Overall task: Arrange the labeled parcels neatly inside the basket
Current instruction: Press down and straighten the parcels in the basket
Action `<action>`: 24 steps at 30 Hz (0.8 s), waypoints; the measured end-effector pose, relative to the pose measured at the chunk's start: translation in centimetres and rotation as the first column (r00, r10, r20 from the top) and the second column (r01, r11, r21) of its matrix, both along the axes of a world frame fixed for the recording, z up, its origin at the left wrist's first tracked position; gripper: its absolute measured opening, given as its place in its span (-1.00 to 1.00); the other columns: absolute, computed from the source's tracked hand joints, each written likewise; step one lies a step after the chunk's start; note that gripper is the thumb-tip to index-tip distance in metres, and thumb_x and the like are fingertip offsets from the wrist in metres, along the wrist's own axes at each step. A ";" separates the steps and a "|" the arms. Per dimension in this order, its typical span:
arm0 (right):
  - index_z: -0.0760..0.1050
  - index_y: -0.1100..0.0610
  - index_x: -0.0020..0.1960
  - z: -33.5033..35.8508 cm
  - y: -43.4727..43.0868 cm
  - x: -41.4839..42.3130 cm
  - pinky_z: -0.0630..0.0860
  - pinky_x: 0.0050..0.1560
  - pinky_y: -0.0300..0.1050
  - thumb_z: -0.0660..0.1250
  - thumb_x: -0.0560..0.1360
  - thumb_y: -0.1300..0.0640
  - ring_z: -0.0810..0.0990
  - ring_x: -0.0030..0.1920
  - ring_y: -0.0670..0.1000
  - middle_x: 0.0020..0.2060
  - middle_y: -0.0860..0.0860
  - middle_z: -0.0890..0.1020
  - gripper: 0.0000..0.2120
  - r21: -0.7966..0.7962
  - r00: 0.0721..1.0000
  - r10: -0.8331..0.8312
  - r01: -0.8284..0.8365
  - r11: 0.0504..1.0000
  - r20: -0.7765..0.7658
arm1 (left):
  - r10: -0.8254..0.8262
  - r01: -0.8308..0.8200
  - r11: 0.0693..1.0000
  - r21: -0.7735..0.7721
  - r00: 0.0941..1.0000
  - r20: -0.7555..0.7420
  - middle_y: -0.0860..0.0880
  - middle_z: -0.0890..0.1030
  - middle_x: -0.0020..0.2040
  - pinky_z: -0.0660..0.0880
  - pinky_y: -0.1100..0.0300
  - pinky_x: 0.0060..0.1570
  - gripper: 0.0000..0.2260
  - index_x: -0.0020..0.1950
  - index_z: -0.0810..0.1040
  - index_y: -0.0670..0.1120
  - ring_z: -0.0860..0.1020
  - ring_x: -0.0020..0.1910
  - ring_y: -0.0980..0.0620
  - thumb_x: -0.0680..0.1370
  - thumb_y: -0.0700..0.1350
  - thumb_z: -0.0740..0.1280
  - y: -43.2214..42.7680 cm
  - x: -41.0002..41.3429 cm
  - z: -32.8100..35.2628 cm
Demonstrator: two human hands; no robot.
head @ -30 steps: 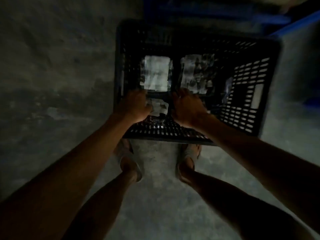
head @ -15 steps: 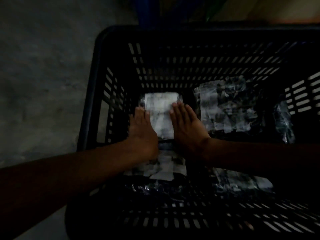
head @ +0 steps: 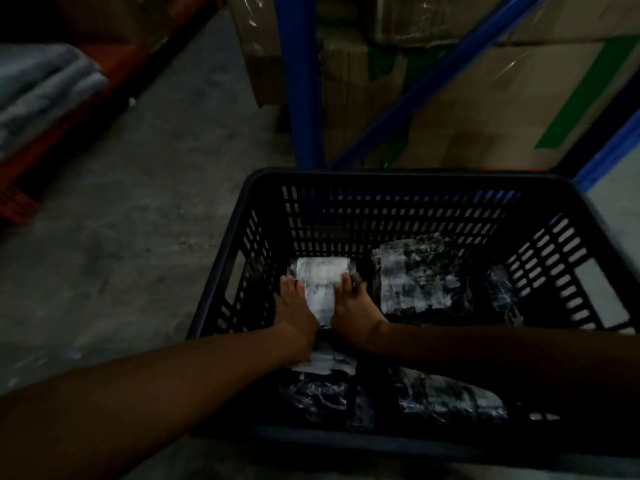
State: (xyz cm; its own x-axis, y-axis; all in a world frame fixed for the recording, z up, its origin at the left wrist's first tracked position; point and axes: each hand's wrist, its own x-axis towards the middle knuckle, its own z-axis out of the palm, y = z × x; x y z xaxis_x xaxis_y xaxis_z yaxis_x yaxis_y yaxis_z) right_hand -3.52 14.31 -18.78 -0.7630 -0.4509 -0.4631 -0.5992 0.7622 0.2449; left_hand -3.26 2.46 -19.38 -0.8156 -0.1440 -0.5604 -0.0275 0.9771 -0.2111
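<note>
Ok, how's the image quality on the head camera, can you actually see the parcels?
Head view: dim and underexposed; the basket interior is dark, only the white label between left hand and right hand reads clearly; plastic wrap glints; wide-angle bending at the edges.

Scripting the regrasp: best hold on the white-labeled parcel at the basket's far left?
Probably its two long side edges, coming from above. The white-labeled parcel lies flat on the basket floor, left wall close; the left hand and right hand already flank those edges.
</note>
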 end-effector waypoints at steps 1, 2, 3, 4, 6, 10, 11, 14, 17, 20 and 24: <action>-0.08 0.44 0.52 0.9 0.1 -0.4 0.09 0.41 0.36 -0.05 0.68 0.12 -0.04 0.50 0.47 0.51 0.44 -0.02 -0.45 -0.043 0.997 -0.064 0.066 0.997 0.050 | -0.041 0.041 0.998 0.051 0.999 0.005 -0.29 -0.25 0.59 -0.12 -0.10 0.56 -0.18 0.57 -0.29 -0.30 -0.23 0.59 -0.27 0.62 0.08 0.16 -0.7 0.2 0.3; -0.07 0.45 0.52 1.7 0.4 -1.1 0.08 0.43 0.30 -0.03 0.68 0.14 0.00 0.51 0.43 0.51 0.44 0.01 -0.46 -0.073 0.993 -0.090 0.096 0.993 0.081 | -0.089 0.088 0.992 0.085 0.996 0.001 -0.31 -0.25 0.59 -0.11 -0.11 0.57 -0.17 0.56 -0.29 -0.33 -0.23 0.58 -0.29 0.62 0.03 0.20 -1.3 0.3 0.8; -0.01 0.45 0.51 2.6 0.8 -2.0 0.13 0.44 0.25 0.02 0.67 0.15 0.09 0.51 0.39 0.50 0.43 0.08 -0.46 -0.120 0.991 -0.079 0.092 0.989 0.110 | -0.139 0.139 0.982 0.126 0.990 -0.010 -0.32 -0.21 0.59 -0.05 -0.10 0.57 -0.20 0.57 -0.26 -0.34 -0.20 0.58 -0.31 0.62 -0.01 0.21 -1.9 0.3 1.8; 0.09 0.42 0.50 3.7 1.5 -3.0 0.22 0.42 0.20 0.10 0.65 0.13 0.21 0.48 0.35 0.48 0.39 0.20 -0.46 -0.194 0.987 -0.047 0.077 0.978 0.153 | -0.146 0.150 0.967 0.204 0.989 -0.034 -0.33 -0.12 0.60 0.05 -0.08 0.56 -0.26 0.58 -0.18 -0.34 -0.10 0.59 -0.31 0.63 -0.05 0.20 -2.4 0.1 2.9; 0.31 0.29 0.43 5.9 3.5 -4.9 0.41 0.34 0.08 0.28 0.56 0.05 0.44 0.36 0.24 0.36 0.27 0.43 -0.48 -0.377 0.973 0.074 0.015 0.926 0.219 | -0.079 0.116 0.917 0.382 0.991 -0.112 -0.31 0.24 0.53 0.30 -0.05 0.44 -0.47 0.55 0.16 -0.28 0.27 0.49 -0.27 0.64 -0.08 0.16 -3.2 -0.8 5.1; 0.44 0.16 0.34 8.2 7.1 -6.6 0.52 0.23 -0.02 0.29 0.58 0.11 0.58 0.16 0.05 0.19 0.11 0.60 -0.65 -0.673 0.898 -0.037 0.356 0.649 0.439 | 0.114 0.053 0.753 0.656 0.971 -0.209 -0.25 0.58 0.02 0.43 0.12 -0.02 -0.63 0.10 0.53 -0.32 0.57 0.06 -0.16 0.68 -0.05 0.09 -3.0 -1.5 9.3; 0.46 0.15 0.33 8.5 7.3 -6.6 0.52 0.24 -0.03 0.28 0.59 0.11 0.58 0.17 0.03 0.19 0.09 0.60 -0.68 -0.686 0.830 -0.061 0.497 0.531 0.555 | 0.194 0.003 0.704 0.711 0.961 -0.197 -0.20 0.55 -0.08 0.37 0.17 -0.09 -0.62 0.00 0.55 -0.27 0.56 -0.01 -0.11 0.68 -0.01 0.09 -2.9 -1.5 10.0; 0.51 0.10 0.26 9.1 6.3 -6.9 0.57 0.09 -0.03 0.21 0.61 -0.02 0.62 0.06 0.01 0.12 0.06 0.63 -0.69 -0.583 0.615 -0.147 0.785 0.211 0.775 | 0.558 -0.214 0.446 0.869 0.826 -0.084 -0.14 0.50 -0.23 0.37 0.17 -0.11 -0.54 -0.22 0.47 -0.15 0.52 -0.18 -0.05 0.63 0.18 0.10 -3.4 -2.6 11.2; 0.52 0.06 0.14 9.1 4.6 -7.0 0.55 -0.14 -0.11 0.10 0.62 -0.16 0.59 -0.21 -0.01 -0.03 0.06 0.63 -0.64 -0.493 0.483 -0.301 0.869 0.047 0.822 | 0.697 -0.344 0.213 0.914 0.710 0.105 -0.12 0.68 -0.08 0.56 0.12 0.05 -0.48 -0.02 0.66 -0.20 0.65 -0.06 -0.09 0.53 0.26 0.25 -3.9 -3.8 10.9; 0.50 0.08 0.09 8.4 3.4 -7.2 0.56 -0.19 -0.07 0.07 0.61 -0.20 0.58 -0.23 0.02 -0.13 0.06 0.60 -0.60 -0.447 0.397 -0.401 0.893 -0.038 0.826 | 0.700 -0.387 0.249 0.888 0.706 0.111 -0.11 0.71 0.07 0.61 0.10 0.08 -0.58 0.15 0.65 -0.15 0.68 0.02 -0.09 0.34 -0.03 0.53 -3.8 -3.7 9.3; 0.50 0.22 0.22 6.4 1.9 -7.2 0.60 -0.25 0.02 0.07 0.63 -0.15 0.61 -0.09 0.15 -0.06 0.15 0.59 -0.52 -0.449 0.391 -0.479 0.894 -0.008 0.786 | 0.692 -0.413 0.432 0.802 0.722 -0.001 -0.15 0.62 0.21 0.57 0.05 0.18 -0.60 0.25 0.56 -0.17 0.60 0.18 -0.14 0.43 -0.15 0.47 -3.2 -4.2 8.0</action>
State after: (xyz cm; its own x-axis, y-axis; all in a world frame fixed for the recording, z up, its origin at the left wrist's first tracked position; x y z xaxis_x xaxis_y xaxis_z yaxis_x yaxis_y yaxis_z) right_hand -10.76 16.25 -12.34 -0.8034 -0.0374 -0.5942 0.5011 0.4964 -0.7088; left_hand -7.42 -0.71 -11.42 -0.8406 -0.3024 -0.4494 -0.5404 0.5248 0.6577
